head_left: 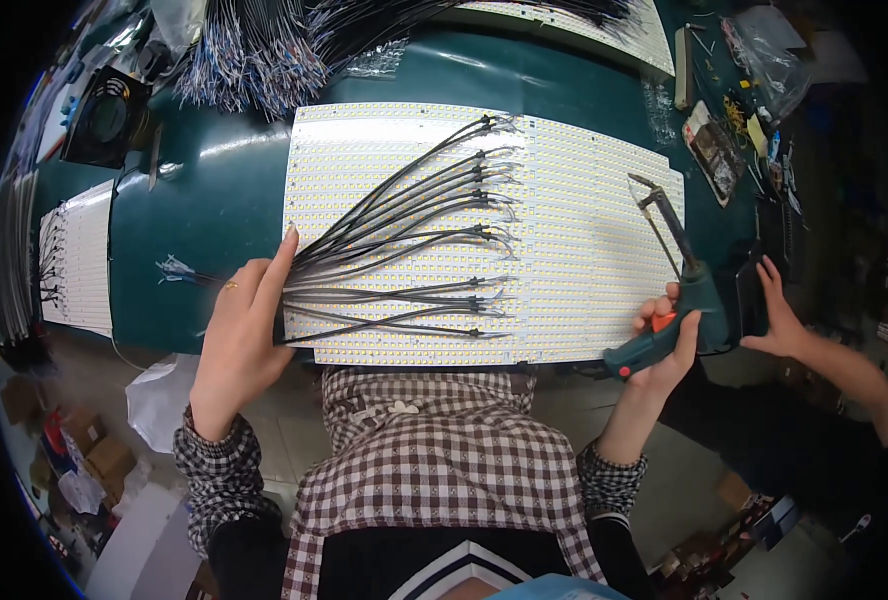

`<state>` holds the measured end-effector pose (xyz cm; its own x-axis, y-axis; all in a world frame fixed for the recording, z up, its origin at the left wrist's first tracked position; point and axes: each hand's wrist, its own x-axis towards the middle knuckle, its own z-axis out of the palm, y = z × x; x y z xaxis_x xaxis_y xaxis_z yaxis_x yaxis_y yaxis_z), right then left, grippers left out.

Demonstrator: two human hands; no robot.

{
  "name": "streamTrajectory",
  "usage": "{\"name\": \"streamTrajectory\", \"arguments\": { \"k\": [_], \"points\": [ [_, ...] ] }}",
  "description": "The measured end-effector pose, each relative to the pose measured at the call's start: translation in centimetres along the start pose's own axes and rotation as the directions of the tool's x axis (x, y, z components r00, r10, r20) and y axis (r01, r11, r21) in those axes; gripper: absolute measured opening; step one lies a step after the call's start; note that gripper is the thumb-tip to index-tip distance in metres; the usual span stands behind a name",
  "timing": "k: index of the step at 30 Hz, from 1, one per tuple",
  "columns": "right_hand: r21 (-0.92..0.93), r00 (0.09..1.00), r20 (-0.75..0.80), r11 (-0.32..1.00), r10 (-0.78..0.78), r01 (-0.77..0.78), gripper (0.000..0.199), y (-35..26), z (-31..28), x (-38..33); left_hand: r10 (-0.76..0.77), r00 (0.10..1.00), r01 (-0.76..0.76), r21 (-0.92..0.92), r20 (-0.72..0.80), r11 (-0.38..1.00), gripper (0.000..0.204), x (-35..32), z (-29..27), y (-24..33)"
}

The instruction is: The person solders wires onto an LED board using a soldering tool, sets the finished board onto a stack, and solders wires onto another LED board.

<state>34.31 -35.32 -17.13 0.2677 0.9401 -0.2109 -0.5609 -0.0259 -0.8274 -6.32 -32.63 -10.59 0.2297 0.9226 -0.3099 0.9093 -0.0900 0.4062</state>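
Note:
A white LED panel [604, 260], studded with rows of small yellow chips, lies at the table's near edge. Several black cables [384, 250] fan rightward across it from my left hand [244, 315], their stripped ends along the panel's middle seam. That hand is closed round the cables at the panel's left edge, curled fingers partly hidden. One cable's stripped end [174, 270] sticks out left of it. My right hand [669, 340] grips a dark green soldering gun [702, 300] with a red trigger, its fingers round the handle. The gun's metal tip points up and left over the panel's right part.
Another person's hand [779, 315] touches a dark object [744, 295] just right of the gun. Bundles of cables [254, 60] lie on the green table [204, 190] at the back. At left are a black fan [109, 115] and a smaller panel [79, 260].

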Motion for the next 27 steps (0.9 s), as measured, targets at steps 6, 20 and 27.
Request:
{"name": "streamTrajectory", "arguments": {
  "k": [6,20,27],
  "points": [
    [-0.05,0.997,-0.07,0.999,0.011,-0.015,0.044,0.0,0.6,0.3,0.025,0.996,0.001,-0.277,0.089,0.961,0.083,0.3,-0.8,-1.3],
    [-0.074,0.999,-0.032,0.997,0.008,-0.01,0.044,0.3,1.5,0.5,-0.012,0.999,-0.012,-0.456,-0.048,0.89,0.05,0.5,-3.1,-5.8],
    [-0.043,0.998,-0.039,0.998,-0.051,0.049,0.044,-1.1,0.3,1.1,-0.329,0.677,0.065,-0.392,-0.659,0.918,0.044,-4.8,2.2,-2.4]
  ]
}}
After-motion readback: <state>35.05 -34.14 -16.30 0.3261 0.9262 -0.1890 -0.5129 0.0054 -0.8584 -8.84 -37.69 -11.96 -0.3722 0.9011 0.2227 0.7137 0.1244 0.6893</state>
